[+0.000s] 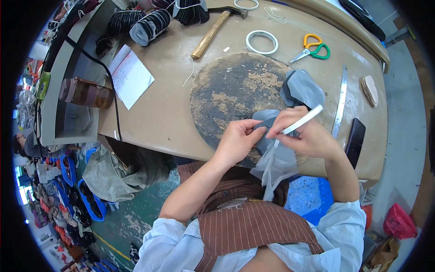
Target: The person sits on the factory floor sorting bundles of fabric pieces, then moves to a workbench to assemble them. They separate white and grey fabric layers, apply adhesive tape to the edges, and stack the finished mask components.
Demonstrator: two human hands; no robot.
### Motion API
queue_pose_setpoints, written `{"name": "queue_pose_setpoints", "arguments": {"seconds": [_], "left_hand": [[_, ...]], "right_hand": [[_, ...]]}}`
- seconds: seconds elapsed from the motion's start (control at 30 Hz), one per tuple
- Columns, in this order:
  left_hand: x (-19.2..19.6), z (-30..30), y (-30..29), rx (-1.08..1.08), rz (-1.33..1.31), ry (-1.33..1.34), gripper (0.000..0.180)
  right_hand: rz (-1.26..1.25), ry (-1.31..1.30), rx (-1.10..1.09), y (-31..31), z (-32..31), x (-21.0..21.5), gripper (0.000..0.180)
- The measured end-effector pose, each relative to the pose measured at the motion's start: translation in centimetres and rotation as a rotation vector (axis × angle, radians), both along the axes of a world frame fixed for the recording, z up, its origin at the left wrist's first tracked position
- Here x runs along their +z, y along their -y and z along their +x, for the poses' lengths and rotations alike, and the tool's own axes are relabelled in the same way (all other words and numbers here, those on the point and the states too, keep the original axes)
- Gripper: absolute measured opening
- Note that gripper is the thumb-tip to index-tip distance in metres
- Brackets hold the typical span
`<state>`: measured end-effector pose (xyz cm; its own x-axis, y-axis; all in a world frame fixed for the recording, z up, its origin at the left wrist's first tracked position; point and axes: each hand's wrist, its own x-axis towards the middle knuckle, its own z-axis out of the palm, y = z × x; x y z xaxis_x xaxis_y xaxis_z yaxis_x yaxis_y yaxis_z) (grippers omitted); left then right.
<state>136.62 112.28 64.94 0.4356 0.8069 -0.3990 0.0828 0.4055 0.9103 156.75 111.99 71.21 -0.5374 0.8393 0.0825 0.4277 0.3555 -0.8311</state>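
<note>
In the head view, I see the left hand (241, 138) pinching a dark-grey piece (267, 123) above the near right of the round board (217, 93); the right hand (304, 132) pinches a white pen (304, 119). Weak pinch may let the piece slip.

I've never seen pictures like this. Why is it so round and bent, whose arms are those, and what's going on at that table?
There is no machine arm here: these are a person's own bare hands. The single picture comes from a wide fisheye camera on that person's head, looking down, so straight edges bend.

The left hand pinches a thin, flat dark grey piece. The right hand holds a white pen-shaped stick. A thin, whitish see-through sheet hangs below them.

On the tan tabletop lie a worn round board, a wooden-handled hammer, yellow-and-green-handled scissors, a silvery ruler and a flat black phone-like slab.
</note>
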Motion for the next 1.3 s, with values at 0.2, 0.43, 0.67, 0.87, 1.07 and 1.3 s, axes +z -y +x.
{"name": "queue_pose_setpoints", "arguments": {"seconds": [0.2,0.43,0.67,0.87,1.07,1.3], "left_hand": [[-0.5,-0.3,0.2,-0.045,0.073,-0.020,0.021],[-1.6,-0.1,0.7,0.046,0.050,0.041,0.024],[-0.9,-0.9,0.5,0.025,-0.331,0.301,0.027],[0.5,-0.7,-0.4,-0.044,-0.242,0.195,0.025],[0.0,-3.5,-4.1,-0.023,0.184,-0.244,0.024],[0.8,-6.1,-6.0,0.340,0.849,-0.728,0.024]], "right_hand": [[0.123,0.042,-0.131,0.0,-1.1,-2.8,0.023],[0.562,0.192,-0.431,0.7,-3.5,-5.4,0.030],[0.664,0.149,-0.300,2.4,-1.6,-6.4,0.021],[0.661,0.067,-0.280,2.1,-1.6,-5.3,0.019],[0.373,-0.224,0.013,4.9,1.5,-3.4,0.015],[-0.149,-0.112,-0.160,7.3,3.5,-1.5,0.006]]}}
